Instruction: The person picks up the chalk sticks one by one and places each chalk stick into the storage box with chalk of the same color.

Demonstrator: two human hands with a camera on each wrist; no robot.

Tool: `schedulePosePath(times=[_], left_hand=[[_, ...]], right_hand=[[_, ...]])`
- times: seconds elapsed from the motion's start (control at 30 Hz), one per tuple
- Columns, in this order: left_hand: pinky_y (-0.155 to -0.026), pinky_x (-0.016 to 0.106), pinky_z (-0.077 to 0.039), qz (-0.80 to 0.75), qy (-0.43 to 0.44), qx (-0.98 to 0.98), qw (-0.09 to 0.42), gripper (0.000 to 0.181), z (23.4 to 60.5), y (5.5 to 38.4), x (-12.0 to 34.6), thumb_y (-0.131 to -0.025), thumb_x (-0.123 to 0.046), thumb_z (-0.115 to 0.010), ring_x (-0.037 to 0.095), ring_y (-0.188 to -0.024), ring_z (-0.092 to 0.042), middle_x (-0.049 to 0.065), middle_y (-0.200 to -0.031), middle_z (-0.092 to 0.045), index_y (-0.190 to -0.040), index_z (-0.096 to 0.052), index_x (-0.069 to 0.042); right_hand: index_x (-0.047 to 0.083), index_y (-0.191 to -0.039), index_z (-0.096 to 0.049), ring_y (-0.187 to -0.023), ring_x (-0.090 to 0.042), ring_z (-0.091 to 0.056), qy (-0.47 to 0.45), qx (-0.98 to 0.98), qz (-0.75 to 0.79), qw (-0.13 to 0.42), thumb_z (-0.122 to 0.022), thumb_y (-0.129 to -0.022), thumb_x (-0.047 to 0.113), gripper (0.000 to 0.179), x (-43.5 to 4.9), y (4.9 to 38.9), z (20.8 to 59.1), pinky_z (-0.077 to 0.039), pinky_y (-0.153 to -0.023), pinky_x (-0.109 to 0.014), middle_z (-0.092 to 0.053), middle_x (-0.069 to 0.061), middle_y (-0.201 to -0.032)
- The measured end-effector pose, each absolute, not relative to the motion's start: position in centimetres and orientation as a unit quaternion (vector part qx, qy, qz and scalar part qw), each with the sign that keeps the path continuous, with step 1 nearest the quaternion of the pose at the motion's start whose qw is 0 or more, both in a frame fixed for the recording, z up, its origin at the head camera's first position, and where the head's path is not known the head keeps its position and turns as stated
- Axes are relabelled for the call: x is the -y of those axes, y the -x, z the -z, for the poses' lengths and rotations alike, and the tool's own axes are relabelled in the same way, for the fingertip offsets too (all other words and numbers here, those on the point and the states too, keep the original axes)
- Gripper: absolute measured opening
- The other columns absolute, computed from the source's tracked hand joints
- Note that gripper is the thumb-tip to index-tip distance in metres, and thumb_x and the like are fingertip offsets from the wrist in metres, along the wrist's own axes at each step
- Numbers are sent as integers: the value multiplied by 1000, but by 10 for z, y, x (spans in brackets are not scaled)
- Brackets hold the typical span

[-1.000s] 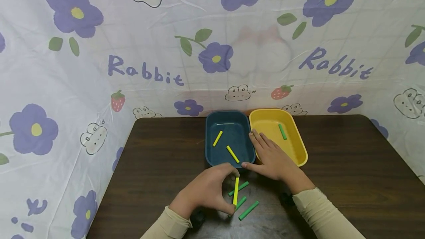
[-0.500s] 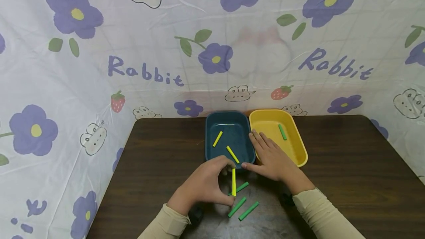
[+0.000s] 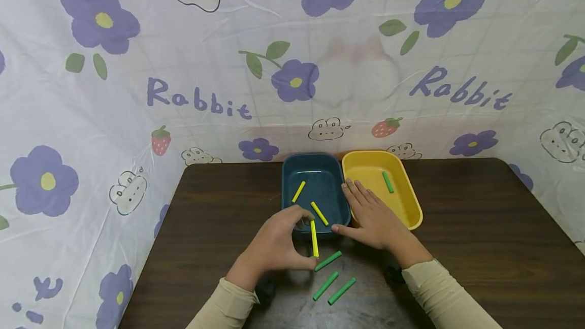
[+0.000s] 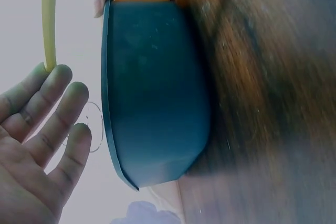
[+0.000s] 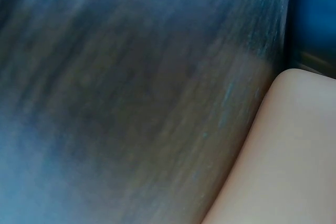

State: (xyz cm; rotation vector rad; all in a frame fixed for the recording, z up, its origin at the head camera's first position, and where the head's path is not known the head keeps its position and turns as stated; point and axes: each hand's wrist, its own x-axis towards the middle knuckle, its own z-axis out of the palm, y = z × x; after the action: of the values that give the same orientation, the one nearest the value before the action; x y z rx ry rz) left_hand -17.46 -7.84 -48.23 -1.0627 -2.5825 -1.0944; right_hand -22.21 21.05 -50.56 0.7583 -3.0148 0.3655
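My left hand (image 3: 274, 248) pinches a slim yellow stick (image 3: 314, 238) by its two ends, between thumb and fingers, just above the near rim of the dark blue tray (image 3: 289, 176). In the left wrist view the same yellow stick (image 4: 49, 19) meets the fingertips (image 4: 62, 73), and the blue tray (image 4: 157, 87) stands beside the hand. My right hand (image 3: 372, 217) lies with straight fingers over the adjoining rims of the blue tray and the yellow tray (image 3: 413, 199). Two yellow sticks (image 3: 319, 214) lie inside the blue tray; a green stick (image 3: 387, 182) lies in the yellow one.
Three green sticks (image 3: 342, 291) lie on the dark wooden table (image 3: 219, 207) in front of the trays, between the forearms. A patterned cloth (image 3: 292, 110) hangs behind the table's far edge, close to both trays.
My left hand has moved up and slightly left with the yellow stick, from above the green sticks to the blue tray's near rim. The right hand stays in place.
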Motion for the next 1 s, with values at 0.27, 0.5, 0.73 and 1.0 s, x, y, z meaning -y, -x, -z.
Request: schedulePosePath(times=[0.27, 0.5, 0.73, 1.0], left_hand=[[-89, 38, -60, 350, 328, 872, 100, 70, 481, 180, 82, -66, -41, -95, 17, -100, -65, -1, -112, -70, -125, -67, -14], [-92, 39, -56, 323, 300, 888, 134, 71, 485, 186, 84, -67, -49, -92, 13, -100, -64, -4, -109, -72, -123, -69, -13], [-95, 45, -52, 300, 278, 901, 147, 71, 491, 191, 85, -70, -52, -91, 19, -102, -65, -1, -116, -73, -124, -69, -13], [-98, 49, -50, 290, 260, 908, 156, 70, 493, 195, 84, -72, -53, -89, 21, -107, -63, 2, -118, -72, -125, -71, -11]], right_hand=[[8, -171, -16, -167, -34, -10, -242, 964, -113, 7, -48, -95, 82, 112, -211, 222, 506, -16, -132, -58, -10, -11, -180], [7, -171, -17, -166, -35, -12, -244, 963, -111, 13, -48, -95, 81, 111, -211, 222, 508, -17, -132, -59, -12, -12, -179], [7, -171, -15, -166, -36, -11, -242, 964, -110, 3, -48, -95, 82, 112, -210, 221, 507, -15, -132, -58, -8, -9, -180], [8, -171, -13, -167, -35, -10, -240, 964, -114, -2, -48, -95, 82, 112, -210, 221, 504, -14, -133, -58, -7, -9, -180]])
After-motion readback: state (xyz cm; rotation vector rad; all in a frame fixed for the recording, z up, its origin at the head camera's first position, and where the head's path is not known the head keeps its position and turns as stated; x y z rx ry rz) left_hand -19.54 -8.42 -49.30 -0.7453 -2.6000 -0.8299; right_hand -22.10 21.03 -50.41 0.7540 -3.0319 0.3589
